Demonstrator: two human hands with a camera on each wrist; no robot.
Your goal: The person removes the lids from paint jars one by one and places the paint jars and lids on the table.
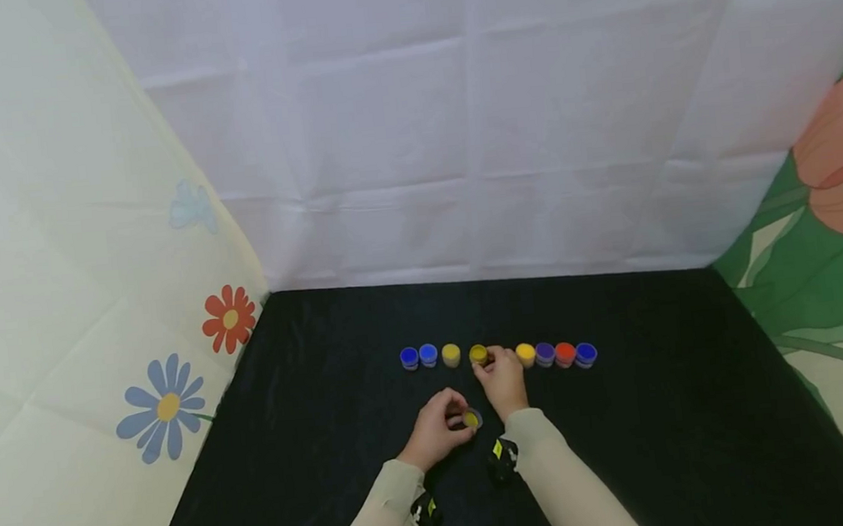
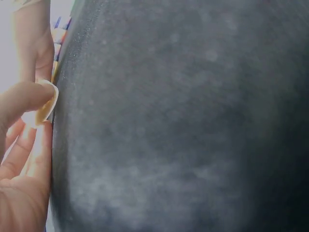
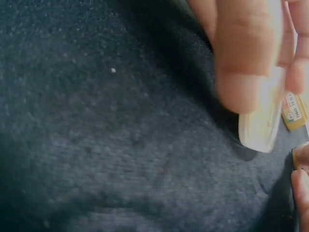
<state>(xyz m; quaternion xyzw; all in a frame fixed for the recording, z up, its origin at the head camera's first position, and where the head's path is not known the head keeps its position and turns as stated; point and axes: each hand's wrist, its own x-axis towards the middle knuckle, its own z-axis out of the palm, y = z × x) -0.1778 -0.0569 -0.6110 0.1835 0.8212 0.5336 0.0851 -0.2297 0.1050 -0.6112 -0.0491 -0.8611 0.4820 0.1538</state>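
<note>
My left hand [image 1: 436, 430] pinches a small round lid [image 1: 471, 419] by its edge, thumb on one face and fingers on the other. The lid is pale at the rim and smeared yellow in the middle; it also shows as a tilted disc [image 2: 47, 107] in the left wrist view. Farther forward, my right hand [image 1: 503, 379] grips a small dark-yellow paint pot [image 1: 478, 353] in the row, thumb against its side. In the right wrist view that pot's translucent wall [image 3: 260, 128] shows under the thumb, with the rest hidden by fingers.
Left of the held pot stand a mustard pot [image 1: 450, 355] and two blue pots [image 1: 418, 356]. To its right come a bright yellow pot [image 1: 525, 354], a purple one [image 1: 545, 354], a red one [image 1: 565, 355] and a blue one [image 1: 586, 355]. Black cloth [image 1: 345, 420] covers the table.
</note>
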